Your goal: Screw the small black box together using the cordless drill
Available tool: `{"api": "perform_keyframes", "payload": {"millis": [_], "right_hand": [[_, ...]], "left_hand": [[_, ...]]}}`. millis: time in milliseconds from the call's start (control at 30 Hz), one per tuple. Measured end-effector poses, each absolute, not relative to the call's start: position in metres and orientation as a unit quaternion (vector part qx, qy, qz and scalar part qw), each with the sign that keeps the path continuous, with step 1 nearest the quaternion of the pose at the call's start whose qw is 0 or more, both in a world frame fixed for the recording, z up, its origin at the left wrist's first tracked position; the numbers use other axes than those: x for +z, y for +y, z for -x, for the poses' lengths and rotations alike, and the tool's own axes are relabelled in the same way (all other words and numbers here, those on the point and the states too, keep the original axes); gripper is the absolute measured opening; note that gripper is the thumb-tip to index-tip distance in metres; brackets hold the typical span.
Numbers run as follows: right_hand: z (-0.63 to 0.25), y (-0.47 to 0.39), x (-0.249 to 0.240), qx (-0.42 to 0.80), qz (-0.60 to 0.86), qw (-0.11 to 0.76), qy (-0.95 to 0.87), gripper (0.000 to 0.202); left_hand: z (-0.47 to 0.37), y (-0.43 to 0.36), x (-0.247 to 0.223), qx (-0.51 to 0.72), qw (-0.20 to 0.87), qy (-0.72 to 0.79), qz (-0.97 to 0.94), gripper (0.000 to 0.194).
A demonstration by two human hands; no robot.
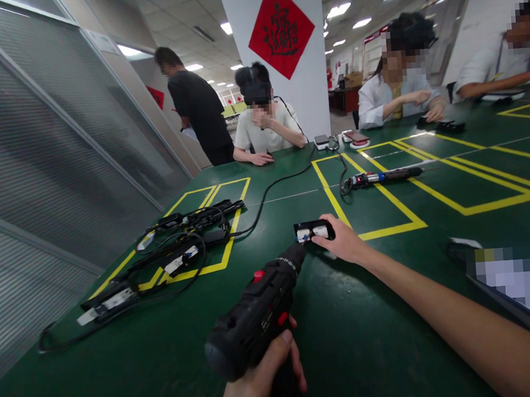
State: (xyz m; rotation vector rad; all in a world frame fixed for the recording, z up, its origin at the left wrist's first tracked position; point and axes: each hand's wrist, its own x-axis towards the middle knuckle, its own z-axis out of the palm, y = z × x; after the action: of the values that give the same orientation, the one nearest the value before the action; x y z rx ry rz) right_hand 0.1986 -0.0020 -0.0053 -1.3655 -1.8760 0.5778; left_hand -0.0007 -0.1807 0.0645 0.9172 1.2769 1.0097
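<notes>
My left hand (268,370) is wrapped round the grip of a black cordless drill (259,311) with red buttons. The drill points away from me, and its chuck end reaches the near edge of a small black casing (298,227) with white pieces and a bit of blue inside. Whether the bit touches the casing I cannot tell. My right hand (340,240) pinches that casing at its right end, thumb in front and fingers behind, just over the green table (346,326).
Black cabled devices (178,253) lie tangled on the left. A slim wired tool (381,177) rests within yellow tape. A pixelated dark-edged object (511,284) is at right. Several people sit across the table; one person (197,106) stands. Phones (355,136) lie at the far edge.
</notes>
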Motion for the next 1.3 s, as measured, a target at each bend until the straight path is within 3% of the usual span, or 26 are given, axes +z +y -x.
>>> {"api": "perform_keyframes", "payload": {"millis": [1300], "right_hand": [[-0.1988,-0.0006,-0.0088,0.213,0.533,0.371,-0.73,0.045]], "left_hand": [[0.0041,-0.18,0.0573,0.434,0.597,0.546,-0.397,0.029]]}}
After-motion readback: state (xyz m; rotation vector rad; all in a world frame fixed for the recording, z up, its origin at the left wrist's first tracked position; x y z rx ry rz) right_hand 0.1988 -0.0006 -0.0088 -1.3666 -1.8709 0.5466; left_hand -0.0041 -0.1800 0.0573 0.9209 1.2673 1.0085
